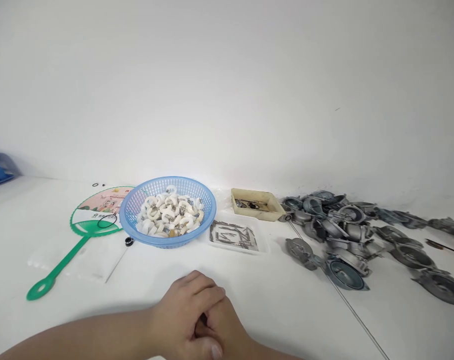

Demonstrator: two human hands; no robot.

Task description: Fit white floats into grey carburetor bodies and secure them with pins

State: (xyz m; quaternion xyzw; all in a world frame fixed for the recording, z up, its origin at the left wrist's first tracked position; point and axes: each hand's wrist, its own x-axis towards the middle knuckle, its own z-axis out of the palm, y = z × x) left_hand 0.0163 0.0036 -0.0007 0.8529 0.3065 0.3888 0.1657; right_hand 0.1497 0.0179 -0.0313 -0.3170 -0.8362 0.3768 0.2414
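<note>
The left hand (184,310) lies over the right hand (230,320), both in front of the blue basket (169,240) and a little to its right. The left fingers are bent close together over the right hand, thumb on the near side, so what they hold is the other hand. The right fingers are mostly tucked out of sight, and I cannot tell whether they are spread, curled or closed on something small.

Nearest the hands, just right of the basket on the worktop (294,310), is a clear tray (263,245) of loose metal pins (245,243). The basket itself bears a heap of white curved pieces (169,215) with bits of metal among them. Further right of the basket, behind the tray, stands a cream tub (256,214), and well to the basket's right spreads a pile of grey metal parts (335,227). To the basket's left lies a round fan (99,205), partly hidden by the rim, with a small black part (128,241) just beside the basket.

As I judge it, this is a pause: the hands look at rest, with no part visibly being worked. Any handling would first call for parting them; the pins would then want a narrow pinch, the white pieces a slightly wider one
</note>
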